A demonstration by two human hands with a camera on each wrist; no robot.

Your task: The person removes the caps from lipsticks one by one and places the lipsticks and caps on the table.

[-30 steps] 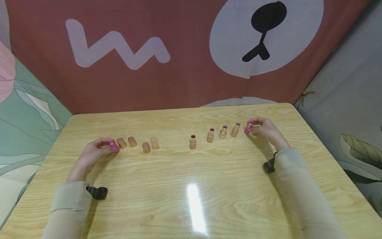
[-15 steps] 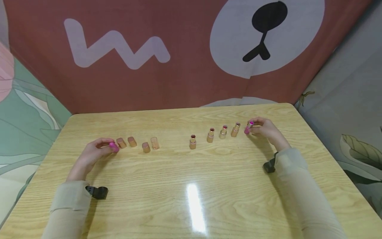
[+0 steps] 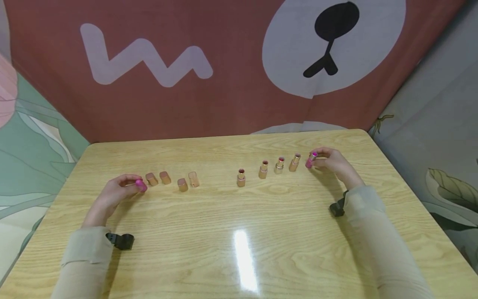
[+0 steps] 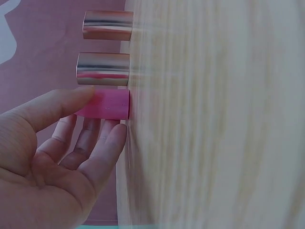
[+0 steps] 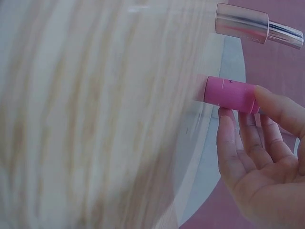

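Between thumb and fingers, my left hand (image 3: 112, 194) pinches a pink lipstick cap (image 4: 112, 104) at the left end of a loose row. Its lower edge is right at the tabletop. Close beside it stands a rose-gold cap (image 4: 103, 69), with a narrow gap between them. At the far right, my right hand (image 3: 337, 163) pinches an uncapped pink lipstick (image 5: 231, 94) near its top, base down at the table. A bright pink tip shows above the fingers in the head view. Left of it stands a lipstick with a gold tube (image 3: 293, 163).
Further caps, a rose-gold one (image 3: 165, 177), another (image 3: 182, 185) and a clear one (image 3: 193, 179), stand left of centre. Uncapped lipsticks (image 3: 241, 180) line up towards the right on the wooden table (image 3: 186, 241). A red-brown cloth (image 3: 231, 112) hangs behind the back edge.
My left hand and the pink cap have shifted slightly left, widening the gap to the rose-gold cap. My right hand and its lipstick stay nearly still.
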